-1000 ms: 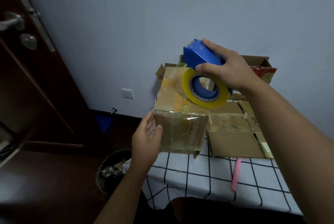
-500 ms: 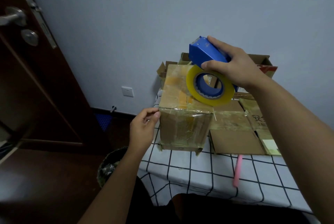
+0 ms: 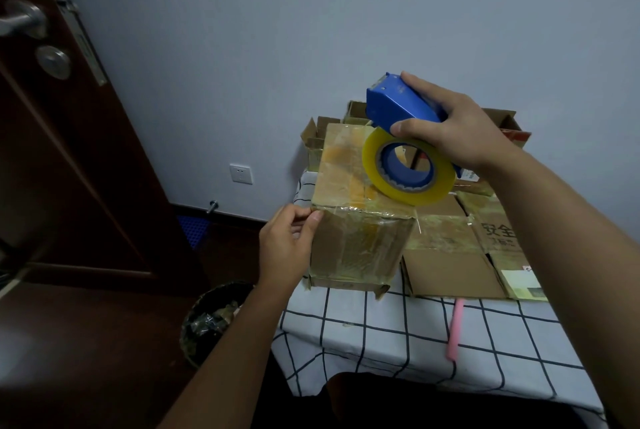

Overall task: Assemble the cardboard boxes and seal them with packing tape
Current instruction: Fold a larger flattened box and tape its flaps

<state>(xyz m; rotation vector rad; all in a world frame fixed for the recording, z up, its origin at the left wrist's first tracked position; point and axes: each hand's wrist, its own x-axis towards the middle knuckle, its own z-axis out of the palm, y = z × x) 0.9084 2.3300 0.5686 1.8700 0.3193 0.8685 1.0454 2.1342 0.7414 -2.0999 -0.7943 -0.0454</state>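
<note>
Two fingers (image 3: 313,220) pinching tape at box (image 3: 360,241) corner edge

Both forearms are bare from the elbow down: no sleeve, watch, ring or glove shows on the left hand (image 3: 289,245) or the right hand (image 3: 450,132). At the bottom edge, dark clothing (image 3: 398,404) covers the person's lap.

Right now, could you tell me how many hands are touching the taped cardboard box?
1. The left hand pinches the cardboard box at its top left corner; the right hand holds the tape dispenser above.
</note>
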